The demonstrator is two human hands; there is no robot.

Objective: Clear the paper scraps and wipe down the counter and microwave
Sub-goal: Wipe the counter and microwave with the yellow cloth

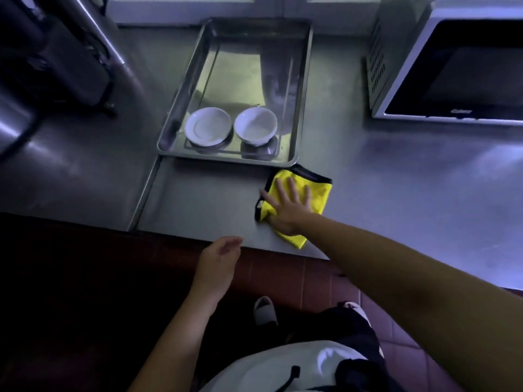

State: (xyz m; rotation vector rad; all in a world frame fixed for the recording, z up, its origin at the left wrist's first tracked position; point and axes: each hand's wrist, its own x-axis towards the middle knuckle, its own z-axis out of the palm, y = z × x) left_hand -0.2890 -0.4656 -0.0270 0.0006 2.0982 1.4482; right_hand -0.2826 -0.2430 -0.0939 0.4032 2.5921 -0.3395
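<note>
Pressing right hand, flat and spread, onto yellow black-trimmed cloth near front edge of grey steel desk. Left hand loosely curled, empty. Risk: forward stroke nudging rectangular steel tray just beside cloth, rattling white bowls; backward stroke dropping cloth off edge.

Dim, underexposed, cool blue-violet cast throughout. Soft glare patches on steel counter, brightest at right edge and far left. Tray floor mirrors pale yellowish light. Yellow cloth is the only saturated spot. Lower left near black, detail lost. Left hand slightly smeared. Wide-angle bend at edges; microwave leans. Soft, grainy overall.
</note>
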